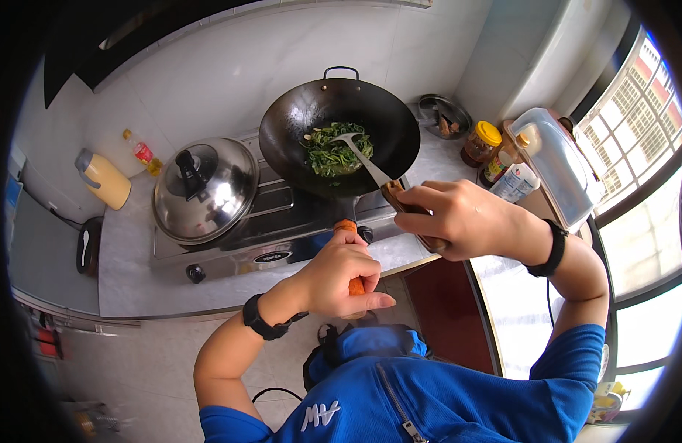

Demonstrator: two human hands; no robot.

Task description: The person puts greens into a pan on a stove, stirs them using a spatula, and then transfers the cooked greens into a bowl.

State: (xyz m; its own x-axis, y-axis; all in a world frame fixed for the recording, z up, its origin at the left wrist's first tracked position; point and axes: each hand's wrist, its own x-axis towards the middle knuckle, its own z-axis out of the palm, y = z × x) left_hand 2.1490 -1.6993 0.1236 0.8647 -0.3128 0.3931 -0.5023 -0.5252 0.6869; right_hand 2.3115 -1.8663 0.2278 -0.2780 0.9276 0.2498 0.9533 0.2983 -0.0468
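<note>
A dark wok (385, 119) sits on the right burner of a two-burner gas stove (230, 260). Cooked leafy greens (332, 158) lie in its bottom. My left hand (346, 274) grips the wok's orange wooden handle (345, 225), which points towards me. Above and to the right, my right hand (457, 219) is closed around the wooden grip of a metal wok spatula (368, 161). The spatula's blade rests at the greens, near their upper edge. Its wooden grip (393, 194) is partly hidden by my fingers.
A domed steel lid (208, 207) covers the left burner. On the left stand an oil bottle (143, 152) and a yellow thermos jug (104, 180). At right are a yellow-lidded jar (482, 141), a seasoning packet (515, 183), a metal bowl (445, 113) and a clear-lidded box (557, 160).
</note>
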